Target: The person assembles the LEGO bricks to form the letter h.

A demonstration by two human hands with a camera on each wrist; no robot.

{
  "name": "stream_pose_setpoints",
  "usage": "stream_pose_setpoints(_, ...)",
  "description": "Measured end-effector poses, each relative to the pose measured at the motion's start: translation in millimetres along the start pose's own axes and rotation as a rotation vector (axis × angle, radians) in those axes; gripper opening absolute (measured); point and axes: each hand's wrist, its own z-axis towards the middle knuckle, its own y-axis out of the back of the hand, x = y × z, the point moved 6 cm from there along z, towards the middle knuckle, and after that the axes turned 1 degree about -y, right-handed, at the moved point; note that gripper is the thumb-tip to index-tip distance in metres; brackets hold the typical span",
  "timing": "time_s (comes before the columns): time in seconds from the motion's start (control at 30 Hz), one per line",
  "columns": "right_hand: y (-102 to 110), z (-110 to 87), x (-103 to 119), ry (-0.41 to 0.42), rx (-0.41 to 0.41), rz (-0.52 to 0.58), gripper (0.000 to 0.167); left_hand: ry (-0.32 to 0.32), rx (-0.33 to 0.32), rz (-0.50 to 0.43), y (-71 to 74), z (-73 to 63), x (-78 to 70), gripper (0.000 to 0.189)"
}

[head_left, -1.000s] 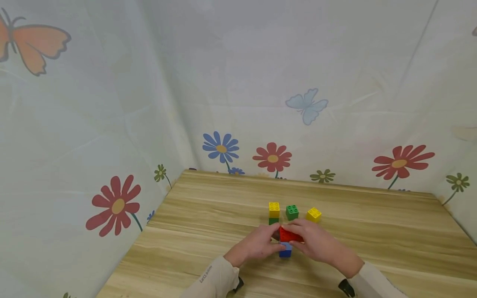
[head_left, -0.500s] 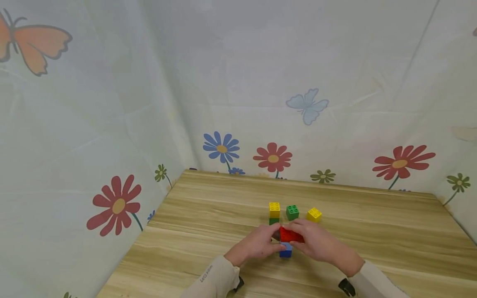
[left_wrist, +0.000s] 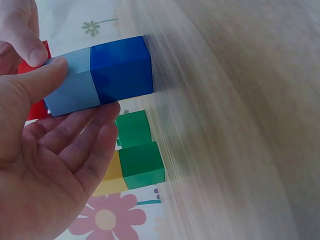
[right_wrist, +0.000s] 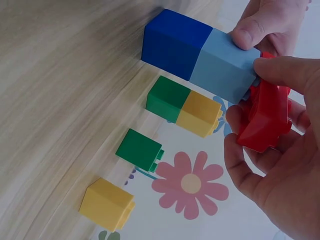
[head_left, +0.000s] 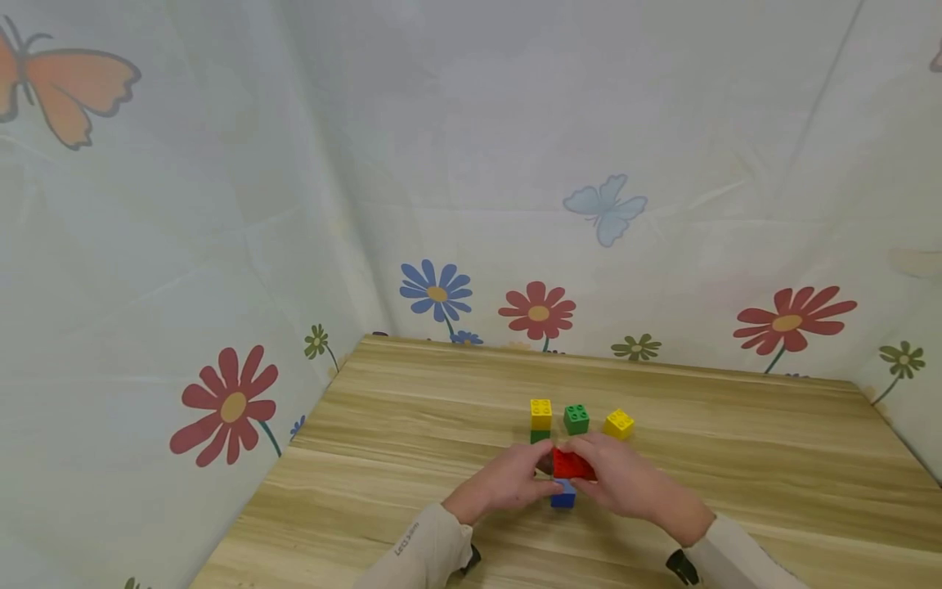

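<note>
A red brick (right_wrist: 265,117) sits tilted at the top of a light blue brick (right_wrist: 225,65), some of whose studs show beneath it. The light blue brick stands stacked on a dark blue brick (right_wrist: 175,45) at the table. My left hand (head_left: 515,478) holds the light blue brick from the left, its thumb across the near face and its fingers behind. From the right, my right hand (head_left: 629,478) grips the red brick between thumb and fingers. Both thumbs lie close together on the near side in the right wrist view.
Behind the hands stands a yellow brick (head_left: 540,413) on a green brick (right_wrist: 167,99). To its right are a single green brick (head_left: 576,420) and a single yellow brick (head_left: 619,424). The wooden table (head_left: 427,401) meets a flower-printed cloth wall (head_left: 471,204) at the back and left.
</note>
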Motion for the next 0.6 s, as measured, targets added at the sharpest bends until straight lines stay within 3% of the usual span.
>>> stream_pose_setpoints(0.6,-0.6,4.3,-5.6,-0.041,0.036,0.054,0.036,-0.007,-0.008,0.032,-0.1,1.0,1.0,0.033)
